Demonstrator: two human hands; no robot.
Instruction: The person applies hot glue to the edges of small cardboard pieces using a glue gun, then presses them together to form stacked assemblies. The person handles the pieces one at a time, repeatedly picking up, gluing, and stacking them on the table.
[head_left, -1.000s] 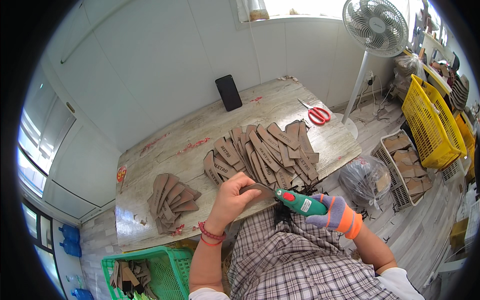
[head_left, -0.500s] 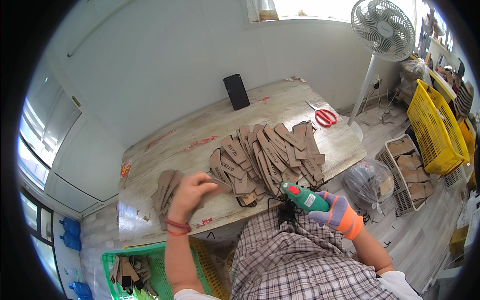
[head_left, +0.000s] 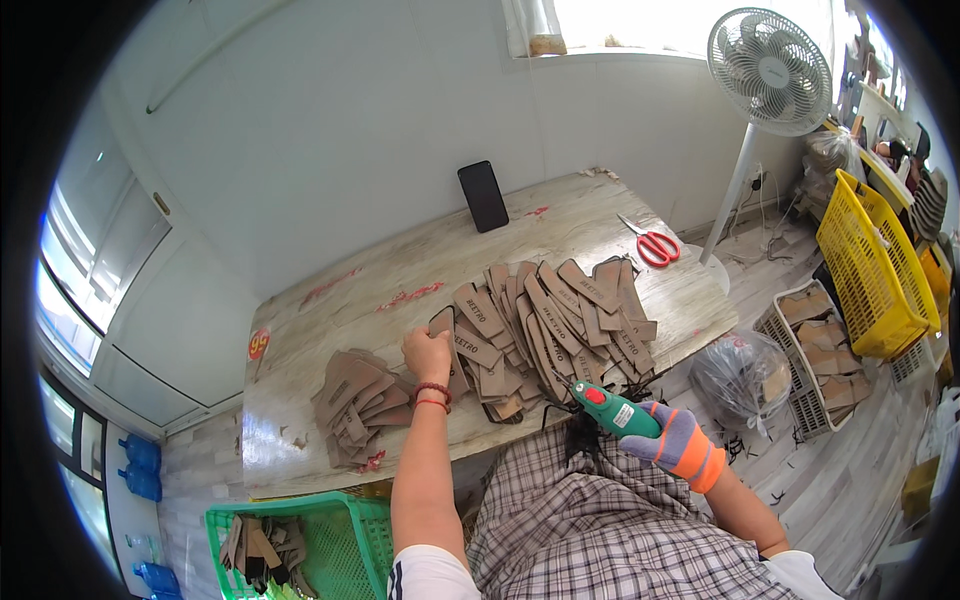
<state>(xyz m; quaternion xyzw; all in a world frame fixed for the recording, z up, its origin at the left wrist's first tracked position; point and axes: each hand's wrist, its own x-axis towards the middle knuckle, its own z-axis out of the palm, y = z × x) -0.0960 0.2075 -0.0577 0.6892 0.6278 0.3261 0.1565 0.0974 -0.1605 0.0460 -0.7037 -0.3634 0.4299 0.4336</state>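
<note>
My left hand (head_left: 428, 355), bare with red bracelets at the wrist, is closed on a flat brown cut piece (head_left: 442, 321) at the left edge of a large pile. That pile of brown printed pieces (head_left: 560, 320) overlaps along the table's near side. A smaller heap of similar pieces (head_left: 355, 400) lies to its left. In a purple and orange glove, my right hand (head_left: 672, 438) grips a green handheld power tool (head_left: 625, 412) with a red switch. The tool's thin tip points toward the large pile's near edge. Black thread scraps (head_left: 583, 436) hang beneath it, over my checked apron.
Red-handled scissors (head_left: 655, 247) and a phone (head_left: 483, 197) rest on the worn wooden table (head_left: 330, 310). A green crate (head_left: 335, 540) with pieces stands below left. On the right are a fan (head_left: 770, 75), a stuffed plastic bag (head_left: 742, 375), a white crate (head_left: 800, 395) and a yellow basket (head_left: 870, 270).
My left hand has moved from above the left heap, right and forward to the large pile, and closed on a piece. The left heap shows more spread-out pieces. The tool stays in my right hand.
</note>
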